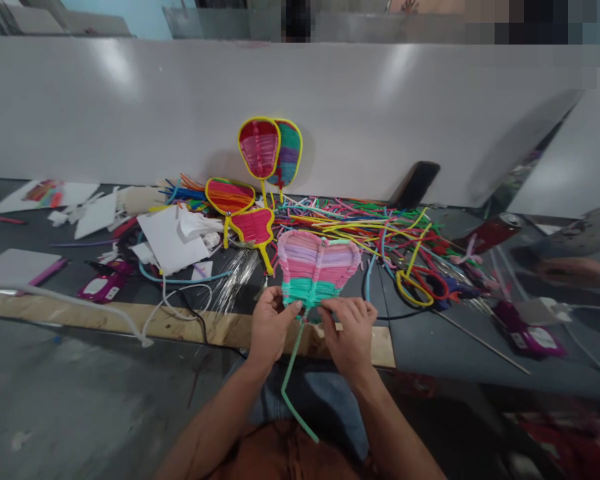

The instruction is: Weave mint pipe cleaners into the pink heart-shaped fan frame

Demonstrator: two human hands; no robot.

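Observation:
Between my two hands is a fan-shaped piece made of pipe cleaners (320,263), banded in pink, lilac and turquoise. My left hand (273,323) pinches its lower left edge, thumb on the turquoise part. At the lower right edge, my right hand (349,327) has its thumb and fingers closed on the same piece. A green pipe cleaner (290,373) hangs bent from its bottom point toward my lap. Just beyond lie a red-and-yellow fan (253,228) and a red-and-orange fan (230,195).
Two finished-looking fans (259,148) lean on the white partition (155,107). A heap of loose pipe cleaners (330,217) spreads behind my hands. Scissors (420,287), a dark phone (417,183), a can (500,230) and white paper (173,240) lie around. Another person's hand (560,270) is at right.

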